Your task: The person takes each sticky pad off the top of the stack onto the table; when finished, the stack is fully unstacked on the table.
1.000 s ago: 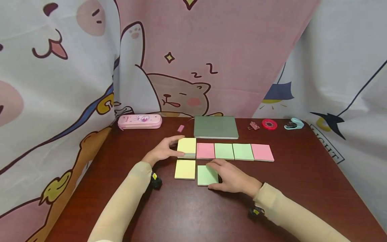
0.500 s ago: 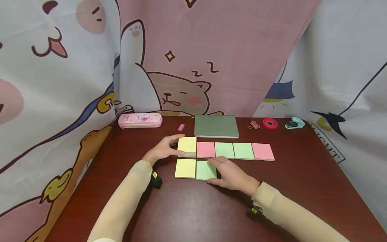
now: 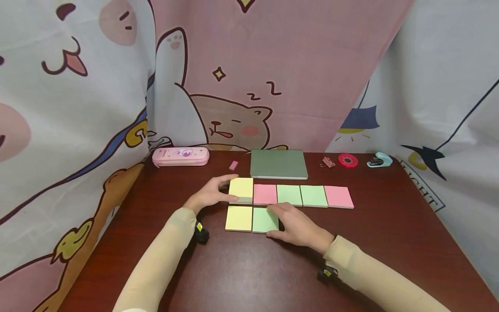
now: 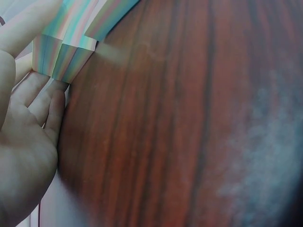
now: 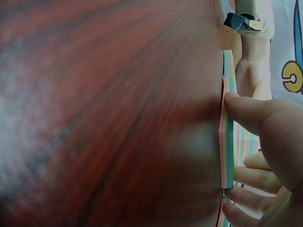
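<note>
My left hand (image 3: 209, 191) grips a thick yellow-topped stack of sticky notes (image 3: 241, 188), thumb at the front and fingers behind. In the left wrist view the striped edges of the sticky notes (image 4: 47, 52) show between thumb and fingers. Just in front lies a yellow sticky-note pad (image 3: 238, 218). Beside it on the right is a green sticky-note pad (image 3: 264, 220), a thin gap between them. My right hand (image 3: 299, 223) holds this green pad by its right side, fingers at the back corner, thumb at the front. The right wrist view shows its layered edge (image 5: 227, 156) by the thumb.
Right of the stack runs a row: a pink pad (image 3: 265, 194), two green pads (image 3: 290, 195) and another pink pad (image 3: 338, 196). Behind stand a green notebook (image 3: 278, 164), pencil case (image 3: 181, 156), eraser (image 3: 233, 165), binder clip (image 3: 328, 162), red tape roll (image 3: 348, 160) and stapler (image 3: 380, 160).
My right hand has slid the green pad away from me and slightly left, up beside the yellow pad. My left hand has stayed on its stack.
</note>
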`<state>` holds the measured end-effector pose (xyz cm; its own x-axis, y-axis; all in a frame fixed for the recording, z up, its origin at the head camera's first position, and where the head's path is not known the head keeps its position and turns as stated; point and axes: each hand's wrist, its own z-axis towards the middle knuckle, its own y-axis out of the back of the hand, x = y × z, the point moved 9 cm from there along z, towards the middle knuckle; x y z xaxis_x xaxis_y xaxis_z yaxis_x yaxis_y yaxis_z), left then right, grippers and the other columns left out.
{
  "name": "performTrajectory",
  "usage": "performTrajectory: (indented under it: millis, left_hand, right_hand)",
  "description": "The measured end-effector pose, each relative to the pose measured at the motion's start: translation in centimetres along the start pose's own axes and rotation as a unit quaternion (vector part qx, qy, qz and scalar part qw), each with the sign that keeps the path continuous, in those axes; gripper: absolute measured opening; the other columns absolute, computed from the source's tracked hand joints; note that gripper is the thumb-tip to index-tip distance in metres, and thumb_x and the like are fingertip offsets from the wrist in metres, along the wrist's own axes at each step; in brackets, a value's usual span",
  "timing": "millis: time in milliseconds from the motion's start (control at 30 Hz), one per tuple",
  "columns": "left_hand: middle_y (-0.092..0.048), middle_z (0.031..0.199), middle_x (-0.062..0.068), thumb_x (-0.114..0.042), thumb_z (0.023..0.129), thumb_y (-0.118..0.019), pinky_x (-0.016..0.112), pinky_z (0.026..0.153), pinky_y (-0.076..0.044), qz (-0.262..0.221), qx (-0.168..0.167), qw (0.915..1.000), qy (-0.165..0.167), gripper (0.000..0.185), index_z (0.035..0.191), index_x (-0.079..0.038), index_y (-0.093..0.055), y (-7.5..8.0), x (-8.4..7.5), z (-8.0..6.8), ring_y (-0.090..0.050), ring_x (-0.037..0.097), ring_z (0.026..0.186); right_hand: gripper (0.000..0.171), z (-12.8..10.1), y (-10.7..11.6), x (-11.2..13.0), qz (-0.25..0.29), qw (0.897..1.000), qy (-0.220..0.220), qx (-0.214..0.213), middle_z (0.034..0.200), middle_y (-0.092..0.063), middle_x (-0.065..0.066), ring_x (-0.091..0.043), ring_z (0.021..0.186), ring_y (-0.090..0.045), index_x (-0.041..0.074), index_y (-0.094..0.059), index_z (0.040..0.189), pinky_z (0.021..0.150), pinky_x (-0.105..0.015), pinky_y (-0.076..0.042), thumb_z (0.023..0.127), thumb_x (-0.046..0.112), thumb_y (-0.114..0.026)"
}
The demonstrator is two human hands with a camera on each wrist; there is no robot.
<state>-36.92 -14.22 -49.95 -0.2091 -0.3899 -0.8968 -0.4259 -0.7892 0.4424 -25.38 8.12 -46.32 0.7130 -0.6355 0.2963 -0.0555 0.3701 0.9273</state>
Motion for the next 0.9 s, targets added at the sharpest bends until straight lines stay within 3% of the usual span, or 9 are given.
performTrajectory:
  millis: [733,900]
  left_hand:
    - [-0.059,0.15,0.004,-0.027,0.081,-0.093,0.055,0.117,-0.042,0.001,-0.004,1.0,0.003,0.09,0.158,-0.014,-0.048,0.03,0.15,-0.07,-0.052,0.033,0.14]
    - [-0.058,0.151,0.004,-0.028,0.082,-0.093,0.055,0.117,-0.042,0.005,-0.004,1.0,0.002,0.09,0.158,-0.013,-0.048,0.05,0.18,-0.09,-0.052,0.033,0.14]
  right_hand:
    - [0.075,-0.05,-0.31,-0.26,-0.002,1.0,-0.014,0.007,0.134,-0.067,-0.015,-0.03,0.126,-0.064,-0.001,-0.06,0.14,0.106,-0.046,-0.054,0.086,0.042,-0.088]
    - [0.077,-0.05,0.39,-0.04,-0.002,1.0,-0.013,-0.009,0.133,-0.068,-0.015,-0.03,0.125,-0.064,-0.001,-0.061,0.139,0.105,-0.046,-0.054,0.083,0.043,-0.09]
